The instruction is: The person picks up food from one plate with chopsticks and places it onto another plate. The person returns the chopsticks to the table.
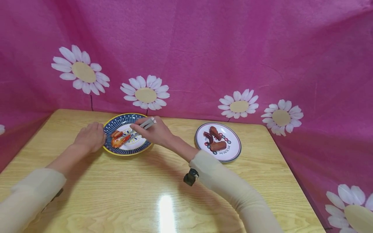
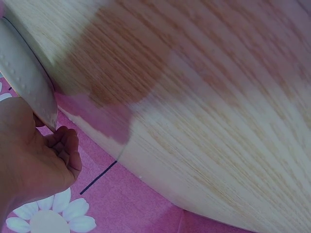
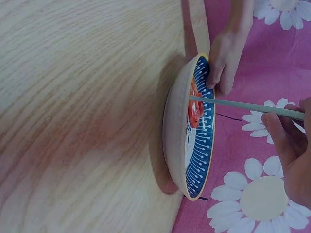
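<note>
In the head view my left hand (image 1: pixel 91 137) is at the left rim of a deep plate (image 1: pixel 111 147) with a blue patterned border and yellow edge. The left wrist view shows that hand (image 2: pixel 41 150) pinching the rim, its fingers curled under. My right hand (image 1: pixel 157 131) holds metal chopsticks (image 3: pixel 243 104) that slant down over the plate. Their tips touch orange-red pieces that look like kimchi (image 1: pixel 118 142), lying in the plate's left half. Whether the tips grip a piece I cannot tell.
To the right stands a white plate (image 1: pixel 233 153) with a dark rim, bearing several brown sausage-like pieces (image 1: pixel 218 146). A pink curtain (image 1: pixel 192 64) with white flowers hangs along the back of the wooden table (image 1: pixel 131 194). My right forearm crosses the table in front of the white plate.
</note>
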`<state>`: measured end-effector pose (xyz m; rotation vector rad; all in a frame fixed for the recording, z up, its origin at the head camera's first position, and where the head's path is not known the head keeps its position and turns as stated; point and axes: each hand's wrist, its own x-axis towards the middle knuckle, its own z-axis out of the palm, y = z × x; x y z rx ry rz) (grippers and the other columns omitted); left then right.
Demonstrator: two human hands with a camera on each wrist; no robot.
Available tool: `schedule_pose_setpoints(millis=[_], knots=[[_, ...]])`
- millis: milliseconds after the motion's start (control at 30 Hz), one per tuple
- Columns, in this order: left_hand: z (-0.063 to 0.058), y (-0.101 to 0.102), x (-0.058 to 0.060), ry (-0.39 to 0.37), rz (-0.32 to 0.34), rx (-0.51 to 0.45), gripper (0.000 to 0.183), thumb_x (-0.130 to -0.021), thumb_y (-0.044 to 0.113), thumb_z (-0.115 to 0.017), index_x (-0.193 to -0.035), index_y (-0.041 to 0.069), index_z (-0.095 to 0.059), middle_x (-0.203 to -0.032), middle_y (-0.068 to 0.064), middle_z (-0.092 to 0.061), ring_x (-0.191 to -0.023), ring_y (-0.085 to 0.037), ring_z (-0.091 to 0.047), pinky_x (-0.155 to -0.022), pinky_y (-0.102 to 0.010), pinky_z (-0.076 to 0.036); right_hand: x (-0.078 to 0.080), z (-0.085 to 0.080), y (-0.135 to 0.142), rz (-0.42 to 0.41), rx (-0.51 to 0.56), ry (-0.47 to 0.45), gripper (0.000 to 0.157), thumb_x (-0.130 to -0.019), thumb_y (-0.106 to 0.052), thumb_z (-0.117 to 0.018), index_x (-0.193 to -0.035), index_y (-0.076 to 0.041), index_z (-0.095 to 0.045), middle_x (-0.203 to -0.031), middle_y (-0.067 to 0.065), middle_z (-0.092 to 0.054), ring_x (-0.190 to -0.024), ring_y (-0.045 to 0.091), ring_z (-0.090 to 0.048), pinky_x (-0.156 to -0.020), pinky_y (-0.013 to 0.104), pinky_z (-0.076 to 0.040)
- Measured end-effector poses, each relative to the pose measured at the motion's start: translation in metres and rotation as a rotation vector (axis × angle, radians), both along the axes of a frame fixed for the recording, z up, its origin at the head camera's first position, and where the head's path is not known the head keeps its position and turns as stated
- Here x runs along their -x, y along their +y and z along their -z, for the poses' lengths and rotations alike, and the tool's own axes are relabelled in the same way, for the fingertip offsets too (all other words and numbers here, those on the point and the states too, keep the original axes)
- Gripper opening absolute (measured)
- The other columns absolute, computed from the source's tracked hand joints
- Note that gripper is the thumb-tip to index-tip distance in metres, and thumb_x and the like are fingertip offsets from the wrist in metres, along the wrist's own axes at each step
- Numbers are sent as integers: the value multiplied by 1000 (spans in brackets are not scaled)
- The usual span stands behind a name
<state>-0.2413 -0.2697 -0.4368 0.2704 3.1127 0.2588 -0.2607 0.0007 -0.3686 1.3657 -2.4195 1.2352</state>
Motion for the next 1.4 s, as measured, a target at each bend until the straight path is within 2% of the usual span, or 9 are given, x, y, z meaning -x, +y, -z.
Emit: schedule_pose_setpoints(millis=[200, 333, 467, 567, 800, 933, 1067, 1233, 1400], knots=[[-1, 1, 0, -4, -5, -2, 33, -98, 12, -40, -110, -19, -44, -105, -32, -48, -104, -49, -48, -85, -62, -41, 2, -3, -2, 9, -30, -16, 21, -96, -15, -67, -77, -5, -67, -55, -7, -41, -49, 2, -34, -47, 20, -24], [0, 1, -1, 17, 0, -3, 30, -96, 11, -42, -105, -18, -45, -101, -31, -49, -100, -49, -50, -82, -61, -43, 4, -9, -6, -6, -57, -42, 24, -97, -13, -65, -75, -3, -65, -56, -2, -54, -50, 7, -51, -48, 18, -34], [0, 1, -1, 37, 6, -5, 28, -95, 11, -43, -100, -17, -46, -96, -30, -49, -95, -49, -52, -79, -61, -44, 6, -17, -10, -14, -104, -130, 20, -97, -13, -64, -83, -1, -71, -62, 2, -63, -56, 13, -62, -51, 20, -43], [0, 1, -2, 33, 4, -12, 28, -95, 11, -42, -100, -16, -46, -96, -30, -49, -96, -49, -51, -79, -61, -43, 7, -25, -12, -11, -150, -199, 20, -98, -13, -64, -86, 1, -72, -64, 1, -64, -59, 15, -66, -53, 21, -46], [1, -1, -1, 31, 0, -25, 27, -95, 11, -43, -100, -16, -46, -98, -30, -49, -97, -49, -51, -80, -61, -43, 9, -35, -17, 36, -237, -263, 22, -98, -15, -63, -86, 0, -73, -70, 2, -70, -64, 13, -71, -60, 21, -53], [1, -1, -1, 36, 2, -24, 28, -96, 11, -43, -101, -16, -46, -98, -31, -49, -97, -49, -51, -80, -62, -43, 13, -35, -21, 74, -232, -351, 21, -98, -16, -64, -88, -1, -74, -75, 3, -71, -64, 14, -71, -61, 21, -54], [2, -1, -2, 28, 1, -22, 29, -96, 11, -43, -102, -17, -45, -99, -32, -49, -97, -50, -50, -81, -62, -43, 16, -32, -24, 107, -221, -386, 25, -99, -18, -62, -89, 0, -75, -74, 1, -71, -60, 8, -69, -61, 23, -55], [3, 0, -2, 30, 2, -21, 31, -96, 12, -42, -104, -18, -45, -101, -32, -49, -98, -50, -50, -82, -62, -42, 15, -26, -23, 146, -134, -385, 30, -100, -20, -62, -84, 1, -75, -67, 0, -69, -58, 10, -69, -58, 25, -56], [2, -1, -1, 35, 3, -21, 30, -97, 11, -41, -104, -18, -44, -100, -32, -48, -98, -50, -50, -82, -63, -42, 14, -22, -19, 184, -43, -331, 31, -99, -18, -62, -77, 0, -73, -62, -1, -68, -56, 13, -69, -54, 25, -54]])
